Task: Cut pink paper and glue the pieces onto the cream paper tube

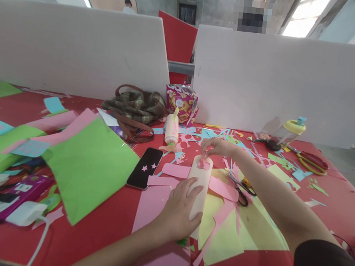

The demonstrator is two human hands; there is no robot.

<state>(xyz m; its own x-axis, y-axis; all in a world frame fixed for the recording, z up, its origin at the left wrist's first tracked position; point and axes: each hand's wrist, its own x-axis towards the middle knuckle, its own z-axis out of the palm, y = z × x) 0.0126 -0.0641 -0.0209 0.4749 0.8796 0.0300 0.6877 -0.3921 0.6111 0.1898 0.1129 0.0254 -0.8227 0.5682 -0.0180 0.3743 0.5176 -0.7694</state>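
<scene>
A cream-coloured tube-like piece (pixel 196 202), rounded at its far end, lies lengthwise before me with pink paper strips (pixel 224 188) sticking out on both sides. My left hand (pixel 180 209) holds it down, fingers bent over its near part. At the far end my right hand (pixel 214 146) pinches a small pink paper cutout (pixel 204 164) against the surface; its exact shape is partly hidden by the fingers. Beneath are pink paper (pixel 148 214) and pale yellow sheets (pixel 259 226). Black-handled scissors (pixel 241 189) lie right of the tube.
A phone (pixel 145 168) with two pink stars lies left, beside green sheets (pixel 90 166). Behind stand a decorated cream tube (pixel 172 128), a snack bag (pixel 182 102) and a plaid bag (pixel 139 105). Red-handled scissors (pixel 312 162) and a yellow-lidded jar (pixel 288 132) are right. White panels (pixel 265 83) border the table.
</scene>
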